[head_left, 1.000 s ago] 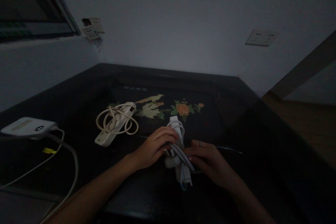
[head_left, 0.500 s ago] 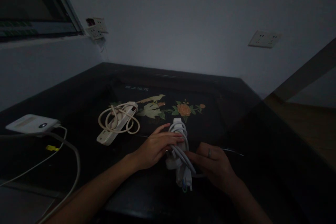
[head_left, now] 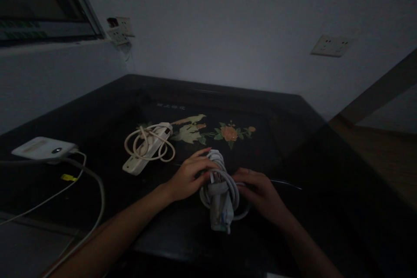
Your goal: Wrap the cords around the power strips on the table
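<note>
A white power strip (head_left: pixel 220 213) with its grey-white cord (head_left: pixel 235 193) looped around it lies near the front of the dark table. My left hand (head_left: pixel 190 176) grips its far left side, fingers bent over the strip and the coils. On the other side, my right hand (head_left: pixel 259 189) is closed on the cord at the right edge of the loops; its fingertips are partly hidden. A plug with metal prongs (head_left: pixel 215 177) shows among the coils near my left fingertips. A loose bend of cord hangs out below my right hand.
Left of my hands lies a second power strip (head_left: pixel 138 163) with a tangled cream cord. A white box-shaped device (head_left: pixel 44 148) with cables sits at the far left, near a yellow tag (head_left: pixel 69 177). The dark table (head_left: pixel 202 93) meets the wall, which carries sockets (head_left: pixel 331 46).
The wrapped power strip has turned a little, so the plug prongs and clear end now show. My right hand has shifted slightly up along the cord. The view has moved a little.
</note>
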Tool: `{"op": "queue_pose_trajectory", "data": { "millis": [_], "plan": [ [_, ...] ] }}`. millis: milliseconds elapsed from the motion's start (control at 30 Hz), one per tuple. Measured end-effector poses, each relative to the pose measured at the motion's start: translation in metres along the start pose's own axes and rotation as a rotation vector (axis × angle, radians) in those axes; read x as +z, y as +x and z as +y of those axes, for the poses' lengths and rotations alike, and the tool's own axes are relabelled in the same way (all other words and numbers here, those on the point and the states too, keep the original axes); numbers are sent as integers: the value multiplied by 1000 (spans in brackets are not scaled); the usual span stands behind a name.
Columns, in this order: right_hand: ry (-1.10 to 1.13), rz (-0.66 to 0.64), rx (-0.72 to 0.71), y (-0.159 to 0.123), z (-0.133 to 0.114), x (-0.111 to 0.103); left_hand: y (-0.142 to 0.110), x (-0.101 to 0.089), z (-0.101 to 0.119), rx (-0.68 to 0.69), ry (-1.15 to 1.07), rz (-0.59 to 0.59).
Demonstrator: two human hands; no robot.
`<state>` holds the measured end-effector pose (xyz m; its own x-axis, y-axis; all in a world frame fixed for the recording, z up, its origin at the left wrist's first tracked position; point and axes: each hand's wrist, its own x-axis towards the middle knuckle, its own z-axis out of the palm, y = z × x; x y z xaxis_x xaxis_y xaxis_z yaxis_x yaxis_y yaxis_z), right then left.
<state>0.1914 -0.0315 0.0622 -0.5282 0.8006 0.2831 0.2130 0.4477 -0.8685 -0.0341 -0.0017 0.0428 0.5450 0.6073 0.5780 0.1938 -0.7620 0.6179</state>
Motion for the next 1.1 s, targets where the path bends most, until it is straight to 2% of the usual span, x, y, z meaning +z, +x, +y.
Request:
{"op": "queue_pose_trajectory", "data": {
  "millis": [133, 233, 433, 533, 633, 767, 967, 1100],
  "plan": [
    [137, -155, 168, 0, 1, -4, -1, 5, -3, -5, -11, -27],
    [205, -207, 233, 1, 2, -5, -3, 9, -6, 19, -17, -48],
    [249, -194, 247, -1, 4, -7, -3, 7, -9, 82, -50, -125],
    [286, -197, 323, -3, 5, -7, -4, 6, -9, 97, -60, -163],
    [331, -203, 366, -4, 7, -6, -5, 7, -9, 85, -59, -151],
    [303, -161, 336, -3, 8, -7, -4, 10, -3, 63, -40, -128],
    [244, -103, 229, -3, 3, -9, 6, 15, 4, 63, 24, -210],
    [132, -48, 142, -3, -3, -10, 10, 19, 0, 14, -78, -150]
  ]
}}
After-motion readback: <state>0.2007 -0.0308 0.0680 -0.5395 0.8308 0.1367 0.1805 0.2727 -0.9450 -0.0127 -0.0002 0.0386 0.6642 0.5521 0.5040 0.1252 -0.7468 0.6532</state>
